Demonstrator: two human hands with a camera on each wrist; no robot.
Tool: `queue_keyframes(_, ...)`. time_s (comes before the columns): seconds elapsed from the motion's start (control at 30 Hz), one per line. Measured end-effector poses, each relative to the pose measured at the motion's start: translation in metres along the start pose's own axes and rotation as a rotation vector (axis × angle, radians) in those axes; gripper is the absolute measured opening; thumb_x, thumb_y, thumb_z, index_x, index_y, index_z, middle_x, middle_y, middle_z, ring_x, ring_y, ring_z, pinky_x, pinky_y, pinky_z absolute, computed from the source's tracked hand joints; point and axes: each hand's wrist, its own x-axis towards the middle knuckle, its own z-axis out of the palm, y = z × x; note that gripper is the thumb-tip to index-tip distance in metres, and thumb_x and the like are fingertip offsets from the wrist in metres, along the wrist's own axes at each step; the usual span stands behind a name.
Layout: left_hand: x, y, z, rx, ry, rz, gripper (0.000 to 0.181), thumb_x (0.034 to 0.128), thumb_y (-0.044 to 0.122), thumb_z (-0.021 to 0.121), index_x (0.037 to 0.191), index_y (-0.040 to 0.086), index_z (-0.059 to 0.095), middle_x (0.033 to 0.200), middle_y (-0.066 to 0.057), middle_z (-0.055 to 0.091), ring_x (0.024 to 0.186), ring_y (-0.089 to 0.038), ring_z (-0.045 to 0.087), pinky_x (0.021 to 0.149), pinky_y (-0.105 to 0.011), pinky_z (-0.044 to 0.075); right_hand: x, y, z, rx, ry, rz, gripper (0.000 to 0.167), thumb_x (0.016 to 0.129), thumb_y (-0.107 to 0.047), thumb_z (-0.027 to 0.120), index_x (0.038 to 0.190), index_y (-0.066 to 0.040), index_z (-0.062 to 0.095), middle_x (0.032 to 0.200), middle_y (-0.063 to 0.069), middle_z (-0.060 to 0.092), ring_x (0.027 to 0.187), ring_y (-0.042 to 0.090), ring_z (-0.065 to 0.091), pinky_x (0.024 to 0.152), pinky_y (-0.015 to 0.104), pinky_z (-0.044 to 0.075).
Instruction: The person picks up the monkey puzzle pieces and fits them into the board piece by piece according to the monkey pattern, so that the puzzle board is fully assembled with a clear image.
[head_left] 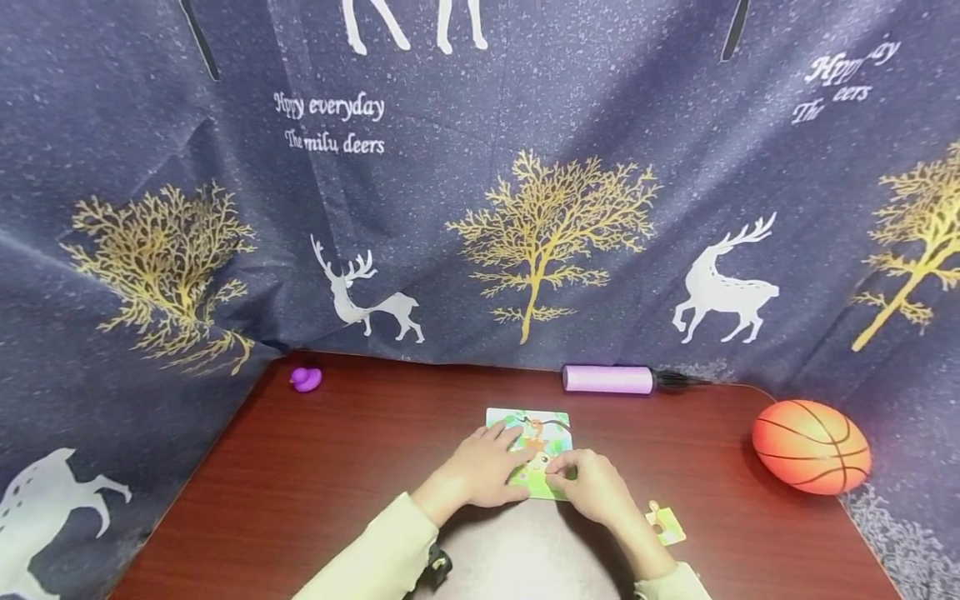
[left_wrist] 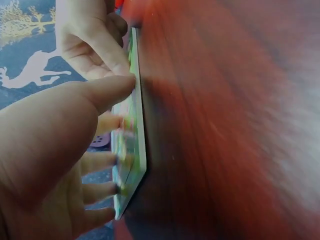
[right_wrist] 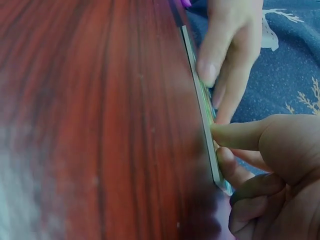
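A jigsaw puzzle [head_left: 551, 418] with a bright animal picture lies flat on the table; its thin pale edge [right_wrist: 204, 112] shows in the right wrist view. My left hand [head_left: 487, 467] rests across its left side with fingers spread, partly hiding the picture. At the puzzle's lower right, my right hand [head_left: 596, 487] pinches a puzzle piece between thumb and forefinger, the other fingers curled; the piece is mostly hidden by the fingertips. A loose yellow-green puzzle piece [head_left: 670, 527] lies on the table to the right, near the right forearm.
On the brown table [head_left: 360, 450] are a purple rubber duck [head_left: 306, 380] at back left, a lilac hand pump [head_left: 607, 379] at the back, and an orange basketball [head_left: 812, 447] at right. A dark printed curtain [head_left: 450, 275] hangs behind.
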Motion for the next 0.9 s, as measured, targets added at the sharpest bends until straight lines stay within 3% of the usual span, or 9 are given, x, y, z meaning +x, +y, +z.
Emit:
queue_keyframes(0.13, 0.017, 0.0, 0.004, -0.005, -0.035, -0.087, 0.08, 0.0939, 0.071, 0.056, 0.161, 0.028, 0.042, 0.166, -0.012, 0.033, 0.151, -0.038, 0.032, 0.117, -0.054, 0.035, 0.001, 0.002, 0.0, 0.031, -0.014, -0.029, 0.008, 0.088, -0.019, 0.082, 0.086, -0.026, 0.078, 0.074, -0.016, 0.062, 0.068, 0.006, 0.056, 0.066, 0.032, 0.048)
queue_keyframes(0.23, 0.029, 0.0, 0.003, -0.016, -0.021, -0.132, 0.089, 0.0893, 0.078, 0.055, 0.16, 0.026, 0.043, 0.166, -0.014, 0.034, 0.15, -0.041, 0.033, 0.116, -0.058, 0.034, 0.001, 0.002, -0.001, 0.037, -0.005, -0.052, 0.008, 0.088, -0.018, 0.081, 0.086, -0.025, 0.078, 0.074, -0.016, 0.062, 0.069, 0.005, 0.056, 0.066, 0.032, 0.048)
queue_keyframes(0.47, 0.043, 0.005, 0.001, -0.088, -0.046, -0.181, 0.093, 0.0833, 0.082, 0.059, 0.158, 0.029, 0.046, 0.164, -0.013, 0.036, 0.149, -0.042, 0.033, 0.113, -0.066, 0.033, -0.014, 0.016, -0.023, 0.137, 0.042, -0.073, 0.003, 0.092, -0.022, 0.08, 0.095, -0.021, 0.079, 0.074, -0.011, 0.07, 0.065, 0.006, 0.064, 0.071, 0.029, 0.053)
queue_keyframes(0.63, 0.047, 0.006, 0.006, -0.073, -0.013, -0.194, 0.09, 0.0836, 0.081, 0.059, 0.155, 0.028, 0.049, 0.161, -0.014, 0.04, 0.146, -0.045, 0.037, 0.111, -0.066, 0.035, -0.036, 0.045, -0.066, 0.076, 0.082, 0.098, 0.017, 0.091, -0.027, 0.082, 0.104, -0.018, 0.077, 0.079, -0.008, 0.073, 0.061, 0.009, 0.067, 0.068, 0.032, 0.055)
queue_keyframes(0.73, 0.049, 0.008, 0.008, -0.061, 0.007, -0.199, 0.09, 0.0827, 0.082, 0.059, 0.154, 0.029, 0.05, 0.16, -0.015, 0.042, 0.144, -0.046, 0.039, 0.109, -0.066, 0.037, -0.054, 0.063, -0.089, -0.055, 0.064, 0.221, 0.035, 0.088, -0.043, 0.082, 0.108, -0.015, 0.075, 0.085, -0.005, 0.073, 0.068, 0.018, 0.07, 0.066, 0.04, 0.054)
queue_keyframes(0.77, 0.049, 0.008, 0.008, -0.057, 0.013, -0.201, 0.09, 0.082, 0.083, 0.058, 0.153, 0.029, 0.05, 0.159, -0.015, 0.042, 0.144, -0.047, 0.039, 0.108, -0.066, 0.037, -0.06, 0.068, -0.094, -0.104, 0.064, 0.254, 0.042, 0.086, -0.049, 0.082, 0.108, -0.014, 0.075, 0.089, -0.005, 0.073, 0.076, 0.02, 0.071, 0.071, 0.043, 0.054)
queue_keyframes(0.9, 0.048, 0.01, 0.007, -0.048, 0.024, -0.213, 0.091, 0.0797, 0.085, 0.058, 0.152, 0.029, 0.051, 0.157, -0.014, 0.044, 0.142, -0.046, 0.04, 0.106, -0.065, 0.039, -0.076, 0.079, -0.104, -0.233, 0.021, 0.344, 0.068, 0.077, -0.07, 0.079, 0.109, -0.01, 0.072, 0.094, 0.001, 0.072, 0.087, 0.027, 0.069, 0.067, 0.051, 0.052)
